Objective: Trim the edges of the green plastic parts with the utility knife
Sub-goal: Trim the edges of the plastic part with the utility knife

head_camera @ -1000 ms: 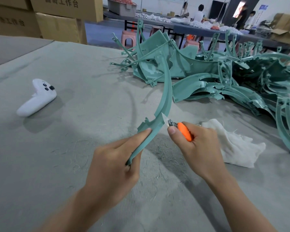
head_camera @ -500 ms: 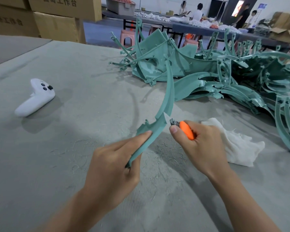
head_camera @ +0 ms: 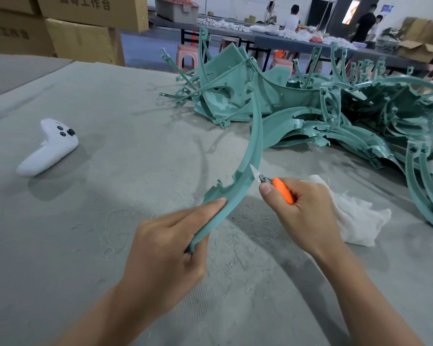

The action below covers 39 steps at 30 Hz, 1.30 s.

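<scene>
While you look down at the grey bench [head_camera: 110,233], a white game controller [head_camera: 49,149] lies at your far left, alone on the cover, with its dark buttons facing up. Behind it, past the bench edge, brown cardboard boxes [head_camera: 85,33] are stacked.

Nearer to the middle, your left hand [head_camera: 165,250] holds the lower end of a curved green plastic part [head_camera: 251,151]. The fingers [head_camera: 198,211] of this hand are closed around the strip: the index finger lies stretched along its outer face and the thumb presses from the other side. The part is lifted off the bench and rises from your hand in a long arc, with its top end in front of the green heap behind.

Just to the right of the arc, your right hand [head_camera: 303,213] grips the utility knife [head_camera: 281,189] by its orange handle, with the fingers wrapped around it and the thumb [head_camera: 266,189] close to the metal head. The short blade [head_camera: 254,171] points up and left, and its tip lies against the right edge of the strip, above your left index finger.

Beside your right hand, a crumpled white cloth [head_camera: 360,221] rests on the bench. Behind it and further right, a pile of green plastic parts [head_camera: 335,116] covers the bench up to the right border of the view.
</scene>
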### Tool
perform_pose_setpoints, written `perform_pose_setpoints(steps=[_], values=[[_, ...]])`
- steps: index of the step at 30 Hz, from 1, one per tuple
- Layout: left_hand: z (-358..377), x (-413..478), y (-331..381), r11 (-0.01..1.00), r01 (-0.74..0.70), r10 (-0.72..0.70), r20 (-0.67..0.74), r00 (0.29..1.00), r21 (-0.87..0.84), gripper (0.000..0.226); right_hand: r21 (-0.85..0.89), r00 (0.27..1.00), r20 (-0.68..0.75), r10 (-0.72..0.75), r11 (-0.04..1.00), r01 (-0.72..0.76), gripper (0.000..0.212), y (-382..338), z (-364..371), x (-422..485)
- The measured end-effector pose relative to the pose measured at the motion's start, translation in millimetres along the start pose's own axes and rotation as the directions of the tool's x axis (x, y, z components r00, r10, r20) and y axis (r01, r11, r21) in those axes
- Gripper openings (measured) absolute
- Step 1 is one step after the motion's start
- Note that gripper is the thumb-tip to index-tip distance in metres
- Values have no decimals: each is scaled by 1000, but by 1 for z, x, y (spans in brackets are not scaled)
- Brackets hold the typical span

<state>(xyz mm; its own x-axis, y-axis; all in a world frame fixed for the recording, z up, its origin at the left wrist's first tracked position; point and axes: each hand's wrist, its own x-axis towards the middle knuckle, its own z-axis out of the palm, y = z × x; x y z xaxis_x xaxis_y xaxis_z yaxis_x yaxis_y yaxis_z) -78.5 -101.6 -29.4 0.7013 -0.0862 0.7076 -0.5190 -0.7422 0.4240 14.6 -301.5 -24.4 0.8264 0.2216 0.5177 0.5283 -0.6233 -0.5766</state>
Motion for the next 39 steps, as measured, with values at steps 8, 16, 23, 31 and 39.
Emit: perform_pose_setpoints(steps=[8, 16, 23, 31, 39], values=[[-2, 0, -2, 998, -14, 17, 44, 999, -56, 32, -32, 999, -23, 32, 999, -32, 61, 2, 1, 1], [-5, 2, -1, 992, -76, 84, 84, 993, -97, 47, -3, 996, -75, 49, 999, -49, 57, 11, -2, 4], [-9, 3, -1, 985, -118, 136, 140, 981, -127, 45, -8, 988, -122, 98, 995, -100, 66, 17, -11, 7], [-13, 6, 0, 974, -155, 189, 213, 959, -168, 44, -61, 970, -202, 133, 987, -148, 71, 29, -19, 10], [-11, 9, 0, 961, -182, 225, 209, 952, -206, 47, -35, 933, -303, 191, 977, -211, 67, 40, -32, 17]])
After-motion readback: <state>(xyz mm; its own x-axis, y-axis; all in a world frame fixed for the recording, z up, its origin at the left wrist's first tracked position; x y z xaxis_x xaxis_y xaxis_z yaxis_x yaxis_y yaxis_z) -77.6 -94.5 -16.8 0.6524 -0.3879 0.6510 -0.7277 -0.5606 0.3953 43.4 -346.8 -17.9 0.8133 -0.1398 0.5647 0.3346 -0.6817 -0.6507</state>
